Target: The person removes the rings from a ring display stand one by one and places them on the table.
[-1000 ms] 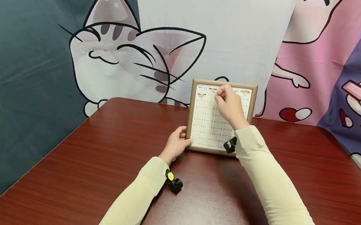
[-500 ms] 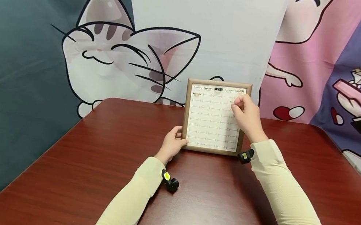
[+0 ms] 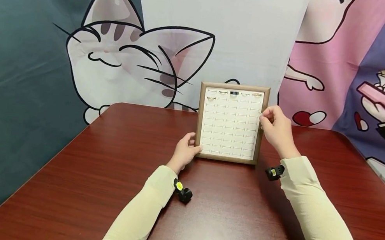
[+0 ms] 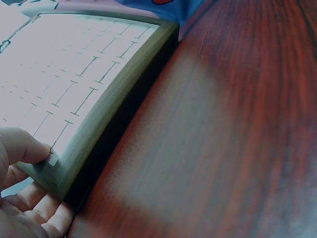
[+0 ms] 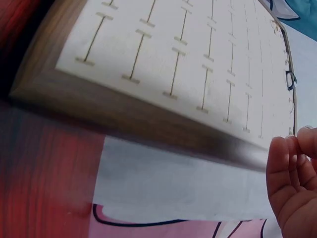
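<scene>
Both arms wear long, pale cream sleeves reaching the wrists. A small black camera with a yellow mark, seemingly strapped, sits at each wrist.

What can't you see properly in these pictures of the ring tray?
- Right hand, head view: whether its curled fingertips pinch a ring at the tray edge; too small.
- Right wrist view: the hand is cut off by the picture's edge, so only fingertips show.
- Rings in the top row, head view: too small to tell their shapes.
- Left hand, left wrist view: mostly cut off at the corner; only a thumb on the frame shows.
</scene>
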### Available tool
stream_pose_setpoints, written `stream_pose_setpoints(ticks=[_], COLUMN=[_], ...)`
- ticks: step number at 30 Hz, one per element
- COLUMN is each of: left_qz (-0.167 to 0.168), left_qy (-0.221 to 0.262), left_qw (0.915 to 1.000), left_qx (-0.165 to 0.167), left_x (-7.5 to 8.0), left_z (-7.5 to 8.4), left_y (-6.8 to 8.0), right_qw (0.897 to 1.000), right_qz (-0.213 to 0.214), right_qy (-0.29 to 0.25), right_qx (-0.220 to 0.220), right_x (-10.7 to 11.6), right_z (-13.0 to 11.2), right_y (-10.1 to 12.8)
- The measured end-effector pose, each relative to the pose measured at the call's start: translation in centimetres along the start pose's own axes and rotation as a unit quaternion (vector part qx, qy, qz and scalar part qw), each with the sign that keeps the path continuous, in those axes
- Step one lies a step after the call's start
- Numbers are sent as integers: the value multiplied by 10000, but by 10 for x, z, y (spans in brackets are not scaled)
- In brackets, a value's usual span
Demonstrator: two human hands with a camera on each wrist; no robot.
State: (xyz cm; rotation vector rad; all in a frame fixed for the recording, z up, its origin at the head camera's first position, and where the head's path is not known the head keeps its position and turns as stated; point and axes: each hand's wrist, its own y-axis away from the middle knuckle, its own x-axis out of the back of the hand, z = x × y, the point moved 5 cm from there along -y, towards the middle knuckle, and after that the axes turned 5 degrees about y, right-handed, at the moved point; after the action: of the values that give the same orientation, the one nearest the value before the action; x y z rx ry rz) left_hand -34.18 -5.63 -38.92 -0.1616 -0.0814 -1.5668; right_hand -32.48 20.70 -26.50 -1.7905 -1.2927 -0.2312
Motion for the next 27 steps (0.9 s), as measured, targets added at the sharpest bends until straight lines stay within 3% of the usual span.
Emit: stream_pose_setpoints(ticks=[19,27], left_qz=[-17,-4], left_qy=[78,45], left_qw=[10000,10000], left_qx=[2,81], left_x=[-1,-1], left_z=[1,2], left_y=[-1,1], right_qw=[9990,9944], right_qz=[-146,-678], right_qy=[306,709], right_qx=[-287,-380], right_x=[27,32], right_z=[41,53], right_y=[33,50])
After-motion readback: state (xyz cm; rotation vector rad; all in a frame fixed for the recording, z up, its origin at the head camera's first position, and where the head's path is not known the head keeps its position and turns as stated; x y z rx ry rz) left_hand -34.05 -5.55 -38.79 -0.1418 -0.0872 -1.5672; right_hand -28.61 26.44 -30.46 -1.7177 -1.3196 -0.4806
